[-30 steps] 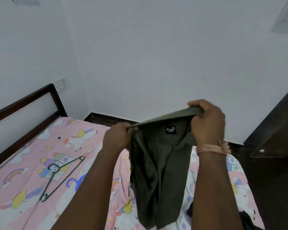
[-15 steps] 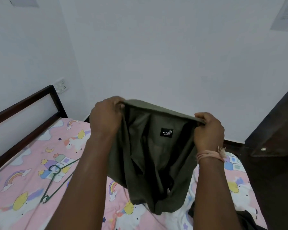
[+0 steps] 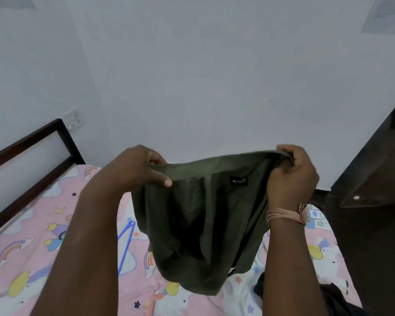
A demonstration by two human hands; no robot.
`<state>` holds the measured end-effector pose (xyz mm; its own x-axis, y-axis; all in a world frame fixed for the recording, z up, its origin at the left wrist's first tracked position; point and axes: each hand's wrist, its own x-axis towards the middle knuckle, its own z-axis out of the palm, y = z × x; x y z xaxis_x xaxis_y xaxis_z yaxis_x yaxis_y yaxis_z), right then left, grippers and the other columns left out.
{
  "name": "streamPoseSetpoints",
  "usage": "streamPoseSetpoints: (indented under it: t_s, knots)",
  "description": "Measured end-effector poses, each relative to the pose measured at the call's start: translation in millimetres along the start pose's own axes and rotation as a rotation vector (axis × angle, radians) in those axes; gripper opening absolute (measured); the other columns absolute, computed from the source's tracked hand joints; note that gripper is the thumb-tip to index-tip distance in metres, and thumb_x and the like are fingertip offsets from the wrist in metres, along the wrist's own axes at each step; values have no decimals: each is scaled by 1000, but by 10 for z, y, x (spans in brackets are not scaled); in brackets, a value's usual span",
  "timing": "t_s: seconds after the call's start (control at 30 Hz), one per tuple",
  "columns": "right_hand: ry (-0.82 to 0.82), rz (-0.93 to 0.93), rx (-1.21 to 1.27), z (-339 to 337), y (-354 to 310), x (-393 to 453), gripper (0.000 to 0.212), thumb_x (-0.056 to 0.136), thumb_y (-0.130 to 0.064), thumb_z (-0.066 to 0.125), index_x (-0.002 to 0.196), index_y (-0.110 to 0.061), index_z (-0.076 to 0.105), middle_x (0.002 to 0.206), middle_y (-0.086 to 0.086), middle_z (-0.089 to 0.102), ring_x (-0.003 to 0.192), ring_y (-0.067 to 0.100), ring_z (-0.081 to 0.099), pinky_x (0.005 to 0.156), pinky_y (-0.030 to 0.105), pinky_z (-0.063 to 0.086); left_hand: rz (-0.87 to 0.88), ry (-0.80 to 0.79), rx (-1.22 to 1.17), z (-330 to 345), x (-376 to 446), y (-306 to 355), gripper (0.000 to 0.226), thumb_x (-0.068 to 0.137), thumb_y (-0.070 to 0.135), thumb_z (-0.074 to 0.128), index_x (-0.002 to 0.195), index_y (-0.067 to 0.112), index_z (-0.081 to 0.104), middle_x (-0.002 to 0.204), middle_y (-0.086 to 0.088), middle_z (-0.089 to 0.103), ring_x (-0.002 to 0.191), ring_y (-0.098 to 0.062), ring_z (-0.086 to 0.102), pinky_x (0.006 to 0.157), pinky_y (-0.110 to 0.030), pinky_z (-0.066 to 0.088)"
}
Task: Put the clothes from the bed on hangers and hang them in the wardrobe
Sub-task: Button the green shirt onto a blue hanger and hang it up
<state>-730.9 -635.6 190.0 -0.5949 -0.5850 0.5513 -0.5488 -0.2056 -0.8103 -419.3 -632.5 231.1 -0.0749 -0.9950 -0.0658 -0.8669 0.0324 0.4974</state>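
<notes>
while both hands stretch it, olive shirt (image 3: 203,224) hangs rumpled.

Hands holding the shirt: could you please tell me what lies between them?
In the head view, the olive shirt's stretched top edge spans between the left hand and right hand, its black label nearer the right.

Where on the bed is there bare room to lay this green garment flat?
Bare sheet lies between the headboard and the left forearm. Right of that forearm a blue hanger takes space. By the right forearm, dark clothes crowd the near corner. Both hands, left hand and right hand, hold the green garment.
</notes>
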Motion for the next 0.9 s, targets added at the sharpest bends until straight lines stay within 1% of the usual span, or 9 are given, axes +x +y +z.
streamPoseSetpoints:
  t_s: [0.1, 0.2, 0.27, 0.33, 0.4, 0.63, 0.7, 0.83, 0.9]
  knots:
    - [3, 0, 37, 0, -6, 147, 36, 84, 1, 46, 100, -19, 71, 97, -2, 73, 92, 17, 65, 79, 16, 42, -56, -172, 76, -74, -23, 80, 22, 69, 39, 90, 84, 27, 79, 76, 6, 75, 75, -13, 70, 65, -29, 53]
    - [-398, 83, -228, 97, 243, 149, 16, 85, -10, 65, 93, -19, 75, 95, 4, 75, 96, 29, 67, 77, 22, 42, -286, 169, 62, 281, 184, -108, 9, 80, 18, 70, 80, 10, 75, 77, -9, 71, 81, -29, 69, 61, -28, 46]
    - [-504, 175, -243, 182, 366, 9, 5, 81, -17, 74, 85, -18, 76, 89, 4, 75, 92, 29, 68, 77, 24, 46, -467, 245, -50, 609, 236, -184, 17, 85, 11, 58, 92, 2, 71, 90, -16, 72, 88, -36, 70, 67, -31, 51]
    - [-482, 223, -226, 313, 455, -121, 3, 83, -17, 72, 83, -20, 73, 90, 3, 75, 93, 28, 68, 74, 24, 44, -554, 97, -281, 931, 290, -206, 15, 89, 2, 50, 92, -3, 65, 73, -14, 67, 63, -29, 67, 55, -32, 53]
    - [-549, 275, -296, 446, 621, -258, 4, 86, -21, 71, 87, -19, 74, 96, 5, 75, 97, 29, 67, 73, 22, 40, -680, 34, -654, 1161, 273, -203, 16, 91, -1, 42, 88, 3, 57, 54, -5, 50, 42, -14, 43, 39, -22, 33]
    - [-1099, 498, -341, 755, 1265, -947, 30, 92, -33, 69, 70, -12, 67, 78, 12, 68, 82, 33, 65, 76, 29, 45, -696, 37, -874, 1868, 212, -672, 24, 104, 32, 58, 116, 14, 68, 63, -4, 39, 49, -16, 32, 46, -23, 23]
    - [-1113, 524, -303, 846, 1372, -1264, 34, 93, -31, 65, 64, -15, 62, 70, 5, 64, 77, 29, 62, 75, 30, 47, -754, 20, -901, 2133, 177, -861, 23, 103, 35, 59, 109, 15, 70, 60, -3, 40, 47, -15, 32, 47, -23, 25]
    - [-1112, 552, -263, 1147, 1454, -1896, 21, 93, -24, 55, 82, -11, 66, 72, 4, 64, 69, 27, 60, 61, 27, 49, -883, 13, -1035, 2746, 56, -1272, 19, 101, 22, 60, 110, 6, 67, 77, -16, 56, 60, -20, 49, 53, -26, 35]
    - [-1150, 609, -238, 1406, 1475, -2203, 16, 96, -21, 50, 92, -18, 66, 81, 2, 65, 78, 26, 60, 72, 31, 51, -956, 21, -1092, 2980, 5, -1542, 18, 100, 16, 60, 111, 4, 67, 85, -21, 62, 71, -26, 56, 59, -31, 41]
